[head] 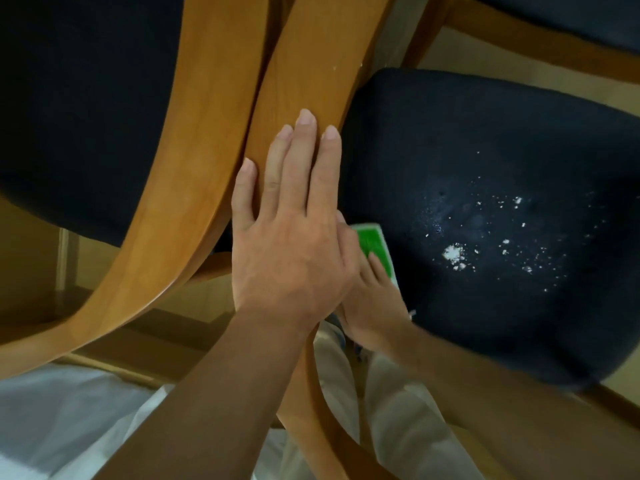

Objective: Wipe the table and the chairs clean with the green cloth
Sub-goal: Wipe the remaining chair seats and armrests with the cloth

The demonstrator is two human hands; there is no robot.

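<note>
My left hand (287, 244) lies flat, fingers straight, on the curved wooden backrest (304, 74) of the near chair. Just below and right of it, my right hand (375, 303) holds the green cloth (372, 242) at the left edge of the chair's dark blue seat (485, 140). My left hand hides part of the right one and most of the cloth. White crumbs (453, 252) are scattered over the middle of the seat, to the right of the cloth.
A second chair with a dark seat (79, 109) and a wooden backrest (201, 140) stands tight against the left. A third chair's seat (581, 15) shows at the top right. Pale wooden floor (485, 53) lies between them. My white trousers (398, 427) fill the bottom.
</note>
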